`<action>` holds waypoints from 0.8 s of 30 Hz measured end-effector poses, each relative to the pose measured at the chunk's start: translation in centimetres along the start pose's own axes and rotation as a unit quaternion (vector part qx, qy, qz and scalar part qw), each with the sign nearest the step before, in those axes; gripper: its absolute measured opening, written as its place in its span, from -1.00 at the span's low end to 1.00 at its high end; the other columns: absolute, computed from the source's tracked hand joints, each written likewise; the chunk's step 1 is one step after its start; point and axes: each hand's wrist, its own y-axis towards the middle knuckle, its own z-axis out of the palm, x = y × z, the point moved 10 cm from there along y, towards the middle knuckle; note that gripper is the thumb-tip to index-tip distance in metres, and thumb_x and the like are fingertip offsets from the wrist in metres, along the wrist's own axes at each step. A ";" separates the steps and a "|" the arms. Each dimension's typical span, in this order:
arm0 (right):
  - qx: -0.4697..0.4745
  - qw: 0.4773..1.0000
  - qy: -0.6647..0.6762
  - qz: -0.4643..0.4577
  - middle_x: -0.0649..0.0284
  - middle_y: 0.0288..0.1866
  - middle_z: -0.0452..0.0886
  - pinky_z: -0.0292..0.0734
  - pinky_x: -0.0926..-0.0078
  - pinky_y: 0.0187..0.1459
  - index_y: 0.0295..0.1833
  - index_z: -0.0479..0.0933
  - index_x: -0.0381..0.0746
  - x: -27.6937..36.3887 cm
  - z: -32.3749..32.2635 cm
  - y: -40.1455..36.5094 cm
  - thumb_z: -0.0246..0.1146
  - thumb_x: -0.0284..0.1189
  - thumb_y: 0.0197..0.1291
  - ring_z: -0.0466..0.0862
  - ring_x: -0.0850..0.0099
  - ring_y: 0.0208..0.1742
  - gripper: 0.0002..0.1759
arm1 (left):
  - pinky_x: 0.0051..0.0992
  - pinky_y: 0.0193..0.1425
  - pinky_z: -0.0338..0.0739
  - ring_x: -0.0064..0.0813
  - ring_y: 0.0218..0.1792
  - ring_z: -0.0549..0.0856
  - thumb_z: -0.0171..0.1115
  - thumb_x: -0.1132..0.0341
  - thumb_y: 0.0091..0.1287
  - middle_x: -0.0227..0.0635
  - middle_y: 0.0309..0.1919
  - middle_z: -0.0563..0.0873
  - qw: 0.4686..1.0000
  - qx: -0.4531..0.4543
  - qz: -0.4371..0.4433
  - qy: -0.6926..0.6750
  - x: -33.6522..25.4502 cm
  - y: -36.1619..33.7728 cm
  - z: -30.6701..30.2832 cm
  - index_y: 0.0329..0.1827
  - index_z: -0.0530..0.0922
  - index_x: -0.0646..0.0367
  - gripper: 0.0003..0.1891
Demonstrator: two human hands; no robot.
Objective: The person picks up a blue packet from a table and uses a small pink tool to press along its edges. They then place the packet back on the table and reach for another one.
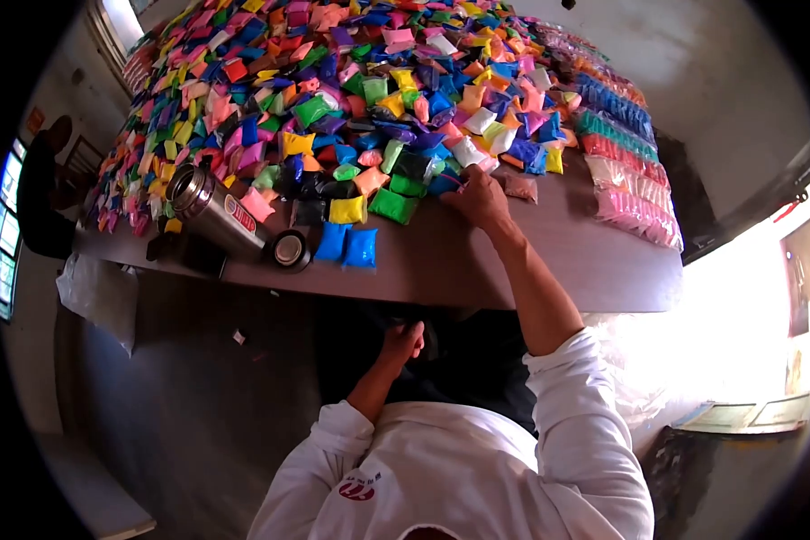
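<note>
My right hand (479,198) reaches onto the table at the near edge of a heap of small coloured packets (311,110). Its fingers are curled down against the packets beside a blue packet (442,184); what they grip is hidden. Just right of it lies a brownish-pink packet (521,187). To its left are a green packet (393,206), a yellow packet (347,211) and two blue packets (361,247) at the front. My left hand (405,342) is low by my lap, below the table edge, with its fingers closed. Anything inside it cannot be made out.
A steel flask (216,211) leans over the left front of the table (441,261), its dark round lid (290,249) alongside. Rows of bagged packets (637,214) line the right side. A clear plastic bag (99,292) hangs at the left. Another person (45,198) is at far left.
</note>
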 end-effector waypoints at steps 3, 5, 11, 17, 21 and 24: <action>0.000 0.998 0.055 -0.005 -0.03 -0.16 0.66 0.54 0.18 -0.08 0.06 0.47 -0.23 -0.5 0.0 0.3 0.41 -0.11 -0.08 0.65 0.06 -0.09 -0.38 | -0.57 -0.52 0.32 -0.62 -0.69 0.45 0.06 0.16 0.31 -0.39 -0.68 0.51 1.000 0.005 0.010 -0.003 -0.7 0.0 0.3 -0.61 0.40 0.14 -0.65; -0.009 0.997 0.072 0.000 -0.04 -0.16 0.66 0.54 0.16 -0.08 0.05 0.48 -0.20 -0.5 0.2 -0.4 0.38 -0.15 -0.05 0.65 0.03 -0.10 -0.44 | -0.56 -0.52 0.32 -0.61 -0.69 0.46 0.06 0.15 0.31 -0.38 -0.68 0.51 1.000 0.005 0.001 0.012 -0.4 -0.1 0.3 -0.61 0.41 0.15 -0.65; -0.096 0.992 0.076 0.017 -0.05 -0.18 0.66 0.55 0.11 -0.11 0.10 0.47 -0.14 -0.3 -1.0 -0.5 0.29 -0.21 0.04 0.64 -0.03 -0.14 -0.51 | -0.56 -0.52 0.31 -0.61 -0.69 0.46 0.08 0.11 0.30 -0.37 -0.69 0.53 0.999 0.008 0.002 0.034 0.1 0.2 0.6 -0.59 0.44 0.16 -0.64; -0.079 0.991 0.057 -0.093 -0.01 -0.34 0.66 0.54 0.09 -0.25 0.12 0.48 -0.08 5.7 -0.9 -1.1 0.30 -0.19 0.07 0.67 0.03 -0.27 -0.52 | -0.56 -0.56 0.30 -0.63 -0.71 0.44 0.07 0.10 0.34 -0.39 -0.69 0.51 1.000 0.013 0.009 0.005 0.6 0.8 0.9 -0.60 0.44 0.17 -0.60; -0.023 0.994 0.001 -0.106 0.04 -0.34 0.67 0.54 0.15 -0.29 0.14 0.47 -0.08 7.4 0.6 -0.4 0.30 -0.12 0.08 0.66 0.05 -0.31 -0.48 | -0.58 -0.57 0.29 -0.63 -0.71 0.43 0.09 0.08 0.36 -0.40 -0.68 0.51 0.999 0.035 -0.003 -0.022 2.0 1.7 1.0 -0.57 0.44 0.15 -0.61; 0.017 0.989 -0.027 -0.144 0.06 -0.40 0.64 0.49 0.12 -0.34 0.14 0.42 -0.09 8.6 1.6 -0.1 0.30 -0.14 0.07 0.65 0.06 -0.34 -0.47 | -0.59 -0.58 0.28 -0.63 -0.71 0.43 0.10 0.06 0.36 -0.40 -0.69 0.50 0.999 0.018 -0.039 -0.023 2.9 2.2 0.6 -0.57 0.43 0.15 -0.60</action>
